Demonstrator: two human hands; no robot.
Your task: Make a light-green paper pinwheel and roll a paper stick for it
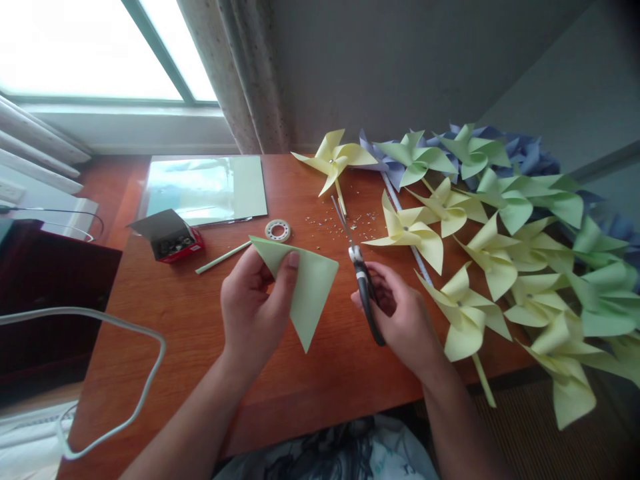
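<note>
My left hand (257, 300) pinches a folded piece of pale green paper (315, 283) between thumb and fingers, its triangular tip hanging down over the table. In my right hand (400, 310) is a pair of scissors (369, 293) with black and white handles, its blades pointing up and away from me, apart from the paper. The fingers are wrapped about the handles. Beyond my left hand lie a thin green paper stick (223, 258) and a roll of tape (277, 231).
Many yellow pinwheels (407, 230), green pinwheels (415, 157) and purple ones cover the table's right side. Left are an open small box (173, 240) of dark bits and a packet of paper sheets (205, 190). Tiny scraps (345, 223) lie mid-table; a white cable (155, 367) loops at left.
</note>
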